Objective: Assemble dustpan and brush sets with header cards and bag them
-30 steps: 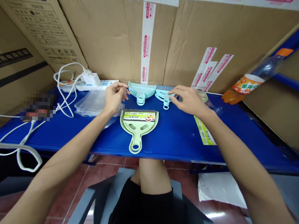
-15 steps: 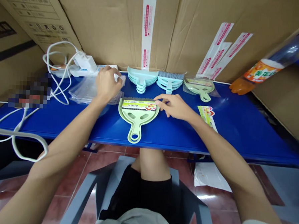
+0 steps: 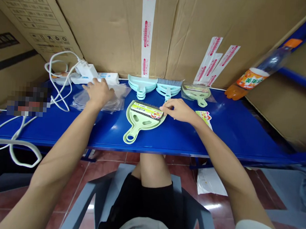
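A pale green dustpan and brush set (image 3: 144, 123) lies tilted on the blue table, its handle toward the front left, with a yellow-green label card (image 3: 146, 110) across the bristles. My right hand (image 3: 178, 110) pinches the set's upper right corner between thumb and fingers. My left hand (image 3: 99, 93) rests with fingers spread on a loose pile of clear plastic bags (image 3: 83, 99). Behind stand a stack of light blue dustpans (image 3: 142, 84) and a stack of light blue brushes (image 3: 169, 88). A bagged green set (image 3: 197, 93) lies to their right.
Several label cards (image 3: 204, 116) lie by my right forearm. A white power strip (image 3: 108, 78) with looped white cables (image 3: 58, 102) occupies the left back. An orange drink bottle (image 3: 254, 77) leans at the right. Cardboard boxes (image 3: 116, 30) wall off the rear.
My left hand has shifted left over the bags and its fingers have spread. The green set has turned, its handle swinging left, with my right hand still at its corner.
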Available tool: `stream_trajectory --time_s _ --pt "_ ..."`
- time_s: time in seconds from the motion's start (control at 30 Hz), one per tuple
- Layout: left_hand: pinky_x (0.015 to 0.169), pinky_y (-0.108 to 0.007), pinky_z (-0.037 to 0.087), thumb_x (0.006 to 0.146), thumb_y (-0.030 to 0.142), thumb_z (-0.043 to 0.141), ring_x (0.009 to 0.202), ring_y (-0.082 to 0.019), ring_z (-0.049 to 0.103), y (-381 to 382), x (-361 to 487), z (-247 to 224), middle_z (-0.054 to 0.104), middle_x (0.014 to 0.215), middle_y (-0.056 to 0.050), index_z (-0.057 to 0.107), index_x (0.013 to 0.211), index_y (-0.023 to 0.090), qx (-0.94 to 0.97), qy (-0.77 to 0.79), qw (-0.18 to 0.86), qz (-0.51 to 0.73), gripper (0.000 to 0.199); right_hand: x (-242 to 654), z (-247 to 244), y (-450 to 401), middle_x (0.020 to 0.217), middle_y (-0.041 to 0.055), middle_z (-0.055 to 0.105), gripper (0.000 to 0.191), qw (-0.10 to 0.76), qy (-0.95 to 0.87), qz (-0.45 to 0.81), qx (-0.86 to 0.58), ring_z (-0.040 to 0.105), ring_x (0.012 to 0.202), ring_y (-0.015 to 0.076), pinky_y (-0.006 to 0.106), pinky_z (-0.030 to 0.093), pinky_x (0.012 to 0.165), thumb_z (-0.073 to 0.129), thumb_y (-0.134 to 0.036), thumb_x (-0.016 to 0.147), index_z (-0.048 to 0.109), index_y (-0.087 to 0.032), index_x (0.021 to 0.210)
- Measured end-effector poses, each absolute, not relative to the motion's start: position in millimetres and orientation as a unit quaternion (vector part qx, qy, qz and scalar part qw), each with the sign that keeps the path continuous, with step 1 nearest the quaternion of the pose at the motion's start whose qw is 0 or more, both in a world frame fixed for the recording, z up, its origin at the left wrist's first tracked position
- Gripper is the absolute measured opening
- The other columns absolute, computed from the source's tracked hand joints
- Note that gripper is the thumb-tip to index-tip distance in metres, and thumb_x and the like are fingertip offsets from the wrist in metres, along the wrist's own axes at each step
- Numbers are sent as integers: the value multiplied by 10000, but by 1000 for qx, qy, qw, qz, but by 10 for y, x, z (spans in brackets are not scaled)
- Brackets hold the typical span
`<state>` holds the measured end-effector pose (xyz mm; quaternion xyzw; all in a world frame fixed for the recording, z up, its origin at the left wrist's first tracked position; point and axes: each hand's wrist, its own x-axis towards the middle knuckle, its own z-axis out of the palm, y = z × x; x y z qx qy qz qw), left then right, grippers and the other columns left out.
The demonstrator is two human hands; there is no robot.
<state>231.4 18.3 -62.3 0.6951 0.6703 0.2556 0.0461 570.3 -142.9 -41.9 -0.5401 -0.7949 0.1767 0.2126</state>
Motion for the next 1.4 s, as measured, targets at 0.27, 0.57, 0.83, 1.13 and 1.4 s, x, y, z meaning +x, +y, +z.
stream_trajectory --time_s 0.27,0.57,0.83,1.13,1.4 --pt "1204 -772 388 894 600 762 1428 -630 559 215 2232 -634 526 1605 -393 590 1593 110 688 697 15 203 871 5708 -324 -1455 660 40 752 359 240 -694 309 -604 605 418 110 240 490 488 681 -403 1091 764 -160 839" --pt "1207 -767 354 928 505 750 1462 -632 525 263 2239 -673 549 1579 -426 609 1543 68 680 700 25 216 767 5689 -331 -1449 712 56 803 224 239 -642 362 -632 633 390 135 228 449 364 773 -381 1058 739 -173 982" --pt "1194 -801 318 886 620 785 1499 -668 459 273 2224 -657 627 1489 -455 698 1400 41 686 706 3 177 779 5671 -354 -1428 722 49 798 149 240 -655 350 -625 698 460 147 220 512 407 781 -280 1038 763 -162 948" --pt "1217 -798 324 840 620 847 1503 -667 449 227 2233 -607 546 1574 -418 743 1354 89 680 699 11 220 747 5648 -371 -1419 751 43 817 150 246 -669 330 -618 707 465 135 202 515 394 720 -190 1055 747 -165 909" --pt "1208 -592 522 967 96 584 1367 -475 692 128 2317 -463 601 1577 -282 663 1563 141 682 687 5 251 604 5645 -352 -1446 648 28 782 114 225 -645 367 -632 717 439 166 213 532 381 666 -192 1083 742 -158 1005"
